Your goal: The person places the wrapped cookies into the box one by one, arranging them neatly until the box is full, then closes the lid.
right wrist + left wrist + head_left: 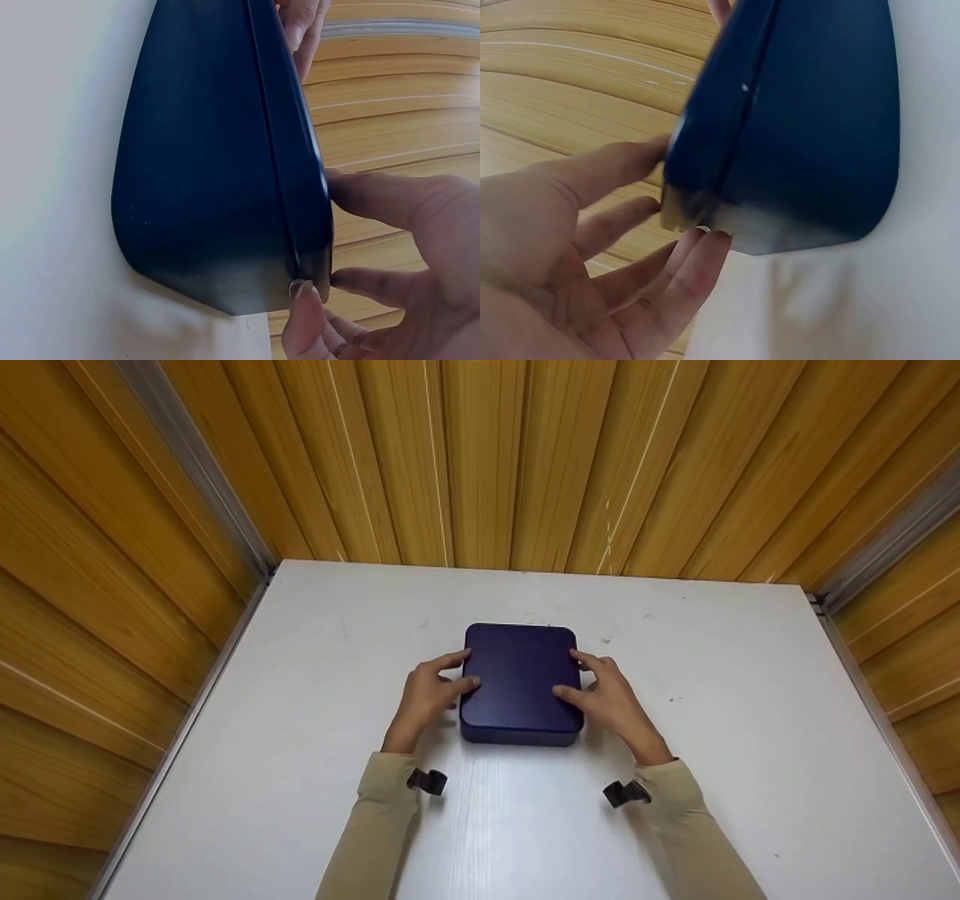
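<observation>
A dark blue box (521, 679) with rounded corners and a closed lid lies on the white table. A seam runs round its side just under the lid (718, 127). My left hand (426, 694) grips the box's left side, thumb on top near the edge and fingers along the side at the seam. On the opposite side my right hand (613, 701) mirrors it, its thumb over the top edge and a fingertip right at the seam in the right wrist view. What the box contains is hidden.
The white table (750, 810) carries small dark specks and scuffs. Yellow wood-look panels (480, 465) stand behind it and on both sides, with metal rails (202, 472) at the corners. Each sleeve cuff has a small black device (427, 781).
</observation>
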`<state>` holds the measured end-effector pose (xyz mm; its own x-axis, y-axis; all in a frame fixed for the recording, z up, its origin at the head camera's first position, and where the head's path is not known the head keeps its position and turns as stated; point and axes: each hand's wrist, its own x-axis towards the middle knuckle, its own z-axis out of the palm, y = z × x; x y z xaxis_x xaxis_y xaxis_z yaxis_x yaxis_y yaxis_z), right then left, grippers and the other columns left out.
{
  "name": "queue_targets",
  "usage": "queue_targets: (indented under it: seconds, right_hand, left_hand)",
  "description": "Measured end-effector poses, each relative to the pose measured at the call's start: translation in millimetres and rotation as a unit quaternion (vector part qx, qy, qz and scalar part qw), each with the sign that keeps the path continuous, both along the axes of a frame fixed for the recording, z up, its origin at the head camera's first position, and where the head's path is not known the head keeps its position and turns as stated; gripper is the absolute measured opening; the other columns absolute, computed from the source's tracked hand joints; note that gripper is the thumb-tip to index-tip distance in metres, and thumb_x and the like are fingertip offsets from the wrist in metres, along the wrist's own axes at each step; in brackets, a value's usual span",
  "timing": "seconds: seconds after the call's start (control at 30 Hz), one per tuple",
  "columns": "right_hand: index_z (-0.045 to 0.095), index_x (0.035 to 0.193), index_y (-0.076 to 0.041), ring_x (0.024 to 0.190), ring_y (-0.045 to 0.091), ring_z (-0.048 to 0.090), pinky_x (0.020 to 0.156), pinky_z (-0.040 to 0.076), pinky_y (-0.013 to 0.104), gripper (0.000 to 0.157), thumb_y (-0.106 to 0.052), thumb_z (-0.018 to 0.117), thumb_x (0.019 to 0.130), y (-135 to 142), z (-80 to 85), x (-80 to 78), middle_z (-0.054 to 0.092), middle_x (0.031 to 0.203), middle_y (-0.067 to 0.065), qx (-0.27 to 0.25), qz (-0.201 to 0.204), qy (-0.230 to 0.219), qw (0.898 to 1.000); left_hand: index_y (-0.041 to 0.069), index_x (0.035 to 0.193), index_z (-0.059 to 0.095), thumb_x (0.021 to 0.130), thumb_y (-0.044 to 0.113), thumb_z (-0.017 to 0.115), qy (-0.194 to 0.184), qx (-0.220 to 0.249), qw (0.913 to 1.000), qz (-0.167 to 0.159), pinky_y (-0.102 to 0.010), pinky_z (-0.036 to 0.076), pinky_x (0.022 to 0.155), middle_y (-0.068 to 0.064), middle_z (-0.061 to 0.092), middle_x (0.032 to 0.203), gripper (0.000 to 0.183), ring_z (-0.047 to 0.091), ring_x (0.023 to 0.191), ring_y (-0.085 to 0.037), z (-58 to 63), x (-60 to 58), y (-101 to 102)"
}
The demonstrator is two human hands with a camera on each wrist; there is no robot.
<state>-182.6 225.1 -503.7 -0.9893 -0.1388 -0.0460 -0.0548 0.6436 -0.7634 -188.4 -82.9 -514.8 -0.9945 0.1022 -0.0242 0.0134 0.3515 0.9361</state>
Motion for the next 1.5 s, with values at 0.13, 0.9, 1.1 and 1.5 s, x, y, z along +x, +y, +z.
queue_targets:
  seconds: [0.13,0.9,1.1,1.5]
  right_hand:
    - [0.047,0.161,-0.01,0.121,0.037,0.062,0.095,0.052,0.046,0.075,-0.038,0.077,0.099,2.9,-4.9,-11.5,0.044,0.155,0.021,-0.037,-0.006,0.007,0.999]
    - [0.04,0.166,-0.025,0.152,0.038,0.036,0.122,0.031,0.053,0.06,-0.028,0.059,0.11,14.6,-38.7,-46.9,0.033,0.17,0.012,-0.186,0.051,-0.017,0.981]
    - [0.04,0.166,-0.027,0.15,0.038,0.039,0.121,0.033,0.053,0.06,-0.029,0.059,0.109,15.2,-39.8,-49.0,0.035,0.169,0.013,-0.184,0.047,-0.017,0.982]
    - [0.043,0.165,-0.028,0.15,0.036,0.039,0.121,0.033,0.052,0.059,-0.027,0.06,0.108,11.7,-40.9,-48.4,0.038,0.168,0.009,-0.188,0.032,-0.007,0.982]
  left_hand:
    - [0.019,0.148,0.066,0.1,0.025,0.076,0.0,0.026,0.9996,0.003,-0.045,0.063,0.079,-0.017,0.06,0.148,0.049,0.071,0.115,-0.03,-6.5,-14.0,-1.6]
    - [0.032,0.157,0.055,0.104,0.027,0.065,-0.031,0.126,0.9905,-0.046,-0.059,0.061,0.082,-0.014,0.05,0.158,0.054,0.052,0.14,-0.039,-28.8,-43.8,-2.4]
    - [0.032,0.156,0.056,0.103,0.026,0.066,-0.035,0.134,0.9896,-0.041,-0.059,0.061,0.079,-0.014,0.051,0.158,0.054,0.053,0.139,-0.038,-29.5,-44.6,-2.1]
    - [0.028,0.156,0.057,0.102,0.024,0.066,-0.025,0.137,0.9896,-0.035,-0.059,0.061,0.079,-0.017,0.053,0.155,0.054,0.055,0.137,-0.038,-31.3,-45.4,-1.0]
